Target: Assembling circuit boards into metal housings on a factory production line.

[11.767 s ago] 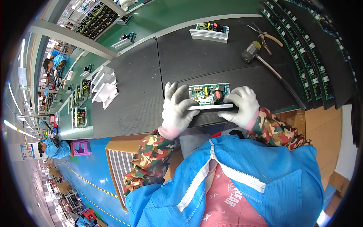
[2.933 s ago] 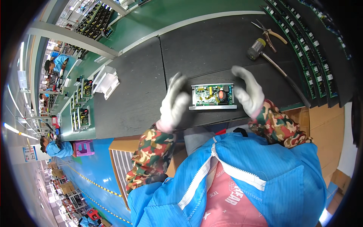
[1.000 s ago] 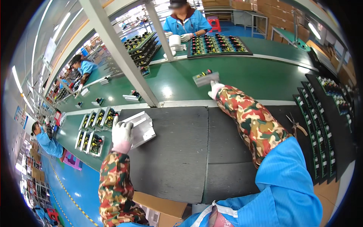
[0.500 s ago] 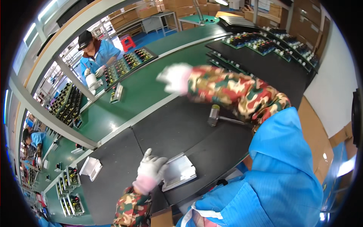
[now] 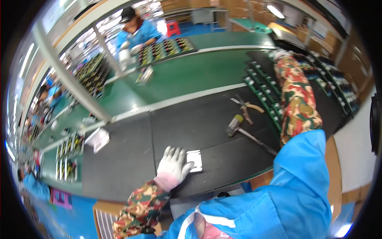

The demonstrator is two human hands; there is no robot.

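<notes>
Half a second on, the view has swung so that the left hand now sits at the lower middle of the frame, and the right arm has stretched further away toward the upper right. Gloved in white, the left hand lies flat with its fingers spread, pressing down on the near end of a small silvery metal housing that rests on the dark mat of the desk; it pins the piece rather than gripping it. That housing looks like thin sheet metal: stiff, light, likely with sharp folded edges and a smooth face that could slide under a cotton glove, so I judge it best taken by its two long sides, thumb against fingers, and not by the open face. Right of it, toward the middle of the frame, lie a hammer with a long handle and a pair of pliers, both well apart from the housing. Beyond them the right sleeve in camouflage print runs up to the right hand over racks of dark parts at the upper right; whether that hand is closed on anything I cannot tell. Another pale housing sits at the left of the mat. Across the green conveyor, a person in blue works at the upper left.
</notes>
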